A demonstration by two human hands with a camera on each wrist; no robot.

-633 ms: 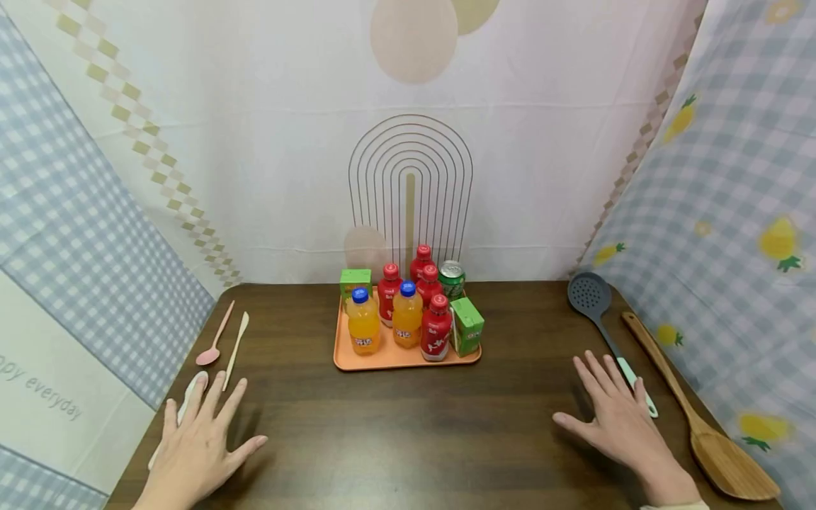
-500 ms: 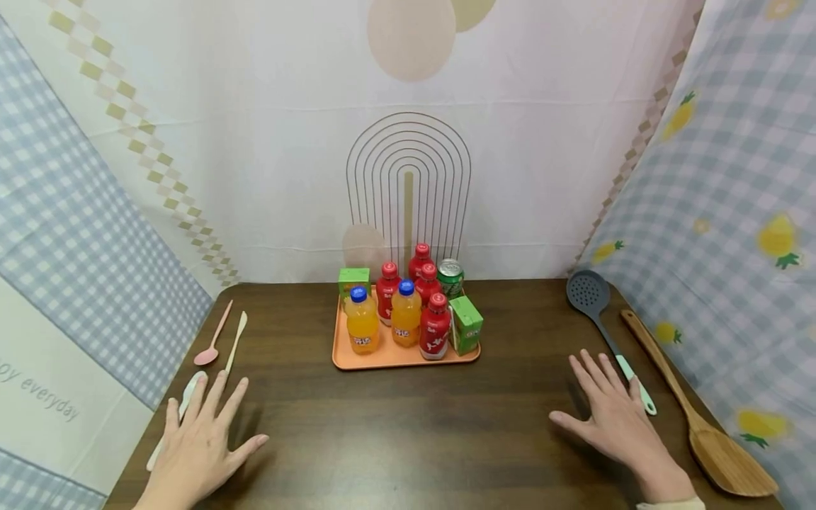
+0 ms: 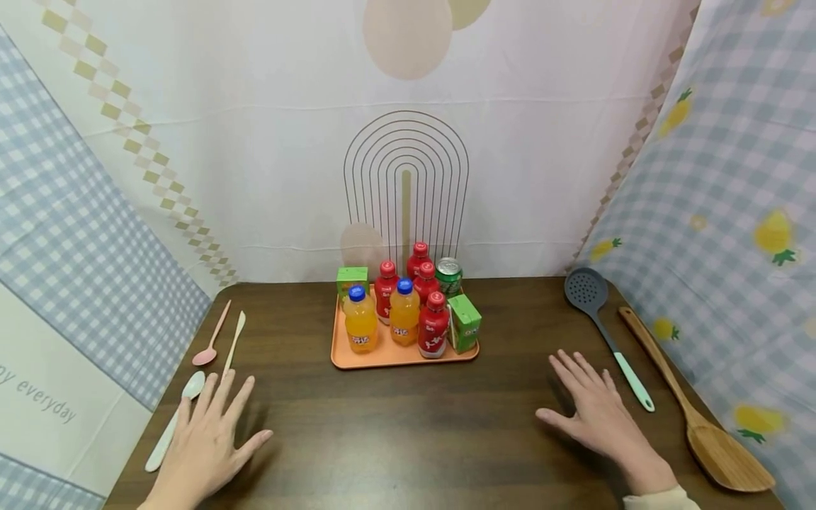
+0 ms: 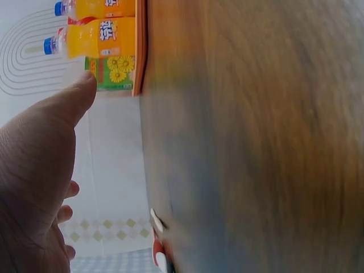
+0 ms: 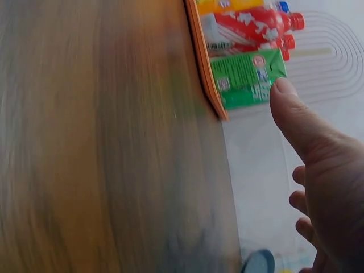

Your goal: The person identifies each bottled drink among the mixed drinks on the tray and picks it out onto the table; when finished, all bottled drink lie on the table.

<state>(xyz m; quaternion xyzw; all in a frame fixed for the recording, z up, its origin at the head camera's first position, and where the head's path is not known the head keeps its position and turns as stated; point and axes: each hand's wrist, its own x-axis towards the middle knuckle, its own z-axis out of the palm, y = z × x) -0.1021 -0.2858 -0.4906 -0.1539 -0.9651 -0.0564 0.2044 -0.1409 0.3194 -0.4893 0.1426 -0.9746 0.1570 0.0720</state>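
My left hand (image 3: pixel 207 443) is over the left part of the brown table, fingers spread and holding nothing. Beside its fingers lie a white spoon (image 3: pixel 194 384) and a slim cream-coloured knife (image 3: pixel 234 342); the hand overlaps the knife's lower end. My right hand (image 3: pixel 599 414), also spread and holding nothing, is left of a grey slotted skimmer (image 3: pixel 586 289) with a mint handle. Between the hands, farther back, an orange tray (image 3: pixel 389 359) carries two orange-drink bottles (image 3: pixel 361 327) with blue caps, several red bottles (image 3: pixel 434 329), green cartons (image 3: pixel 465 326) and a green can (image 3: pixel 449 278).
A pink spoon (image 3: pixel 205 356) lies at the left table edge. Along the right edge rests a long wooden turner (image 3: pixel 727 457). Patterned cloth (image 3: pixel 287 142) hangs behind the table and on both sides.
My right hand has shifted left, away from the skimmer's handle. The left hand has edged slightly right, exposing more of the white spoon. The head view has shifted a little; the tray's load looks the same.
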